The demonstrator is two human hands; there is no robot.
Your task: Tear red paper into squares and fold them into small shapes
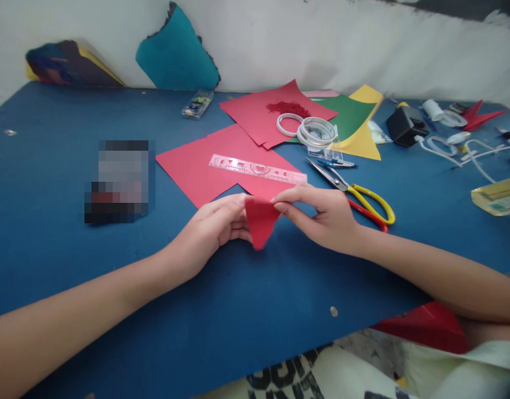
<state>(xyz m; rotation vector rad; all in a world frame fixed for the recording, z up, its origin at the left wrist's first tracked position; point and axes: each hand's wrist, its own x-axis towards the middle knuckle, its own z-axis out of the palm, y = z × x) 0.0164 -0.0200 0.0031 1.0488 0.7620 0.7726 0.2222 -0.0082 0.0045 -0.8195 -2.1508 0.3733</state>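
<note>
Between my two hands is a small folded piece of red paper (261, 221), held above the blue table, its lower end narrowing downward. My left hand (221, 224) grips its left edge, thumb on top and fingers curled behind. With thumb and forefinger, my right hand (321, 213) pinches its upper right corner. Just beyond lie red paper sheets (184, 163) with a clear pink ruler (258, 169) across them. Scissors (362, 202) with one yellow and one red handle lie beside my right hand, blades pointing away to the left.
Tape rolls (317, 131) sit near red shreds (290, 108) on another red sheet. Green paper (341, 113) and yellow paper (362, 141) lie behind. A black box-shaped device (406, 124) with white cables stands at right. A blurred-out item (119, 183) lies left on the blue table (155, 343).
</note>
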